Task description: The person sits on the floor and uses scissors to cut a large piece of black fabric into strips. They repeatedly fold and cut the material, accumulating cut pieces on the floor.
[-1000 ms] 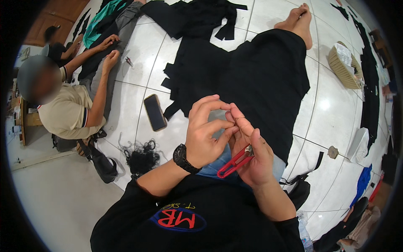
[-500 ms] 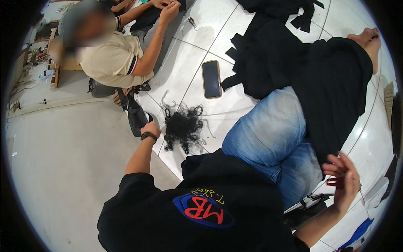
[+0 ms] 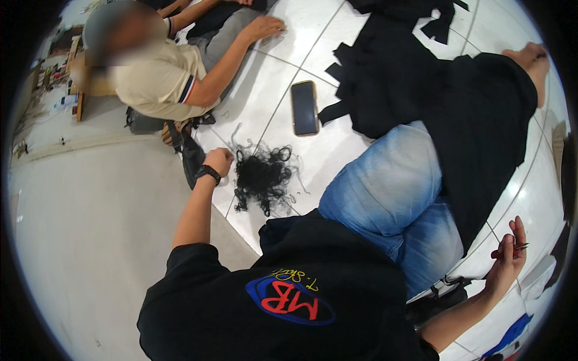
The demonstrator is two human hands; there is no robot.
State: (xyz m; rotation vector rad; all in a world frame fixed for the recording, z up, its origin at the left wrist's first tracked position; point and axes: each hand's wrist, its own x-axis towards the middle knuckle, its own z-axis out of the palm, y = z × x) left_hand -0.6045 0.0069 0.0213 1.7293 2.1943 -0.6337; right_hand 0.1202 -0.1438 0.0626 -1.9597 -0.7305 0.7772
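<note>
My left hand [image 3: 218,162], with a black watch at the wrist, is out at the edge of a tangled pile of black thread [image 3: 262,177], fingers curled and closed; whatever they may hold is too small to name. My right hand [image 3: 510,253] is out at the right, closed on red thread snips [image 3: 501,249], some fingers raised. Black cloth [image 3: 475,120] with cut strips covers my jeans-clad legs [image 3: 382,180] partly and spreads over the tiles. A dark phone [image 3: 304,107] lies beside the cloth.
A co-worker in a cream shirt [image 3: 153,84] sits at upper left, one hand on the tiles, with a dark bag [image 3: 192,165] behind. Another person's arm shows beyond. A blue cloth [image 3: 506,337] and white bag [image 3: 539,277] lie at lower right.
My hands, together at the centre a second ago, are now far apart: left by the thread pile, right with the snips. The view has swung left. The co-worker's nearer hand has lowered.
</note>
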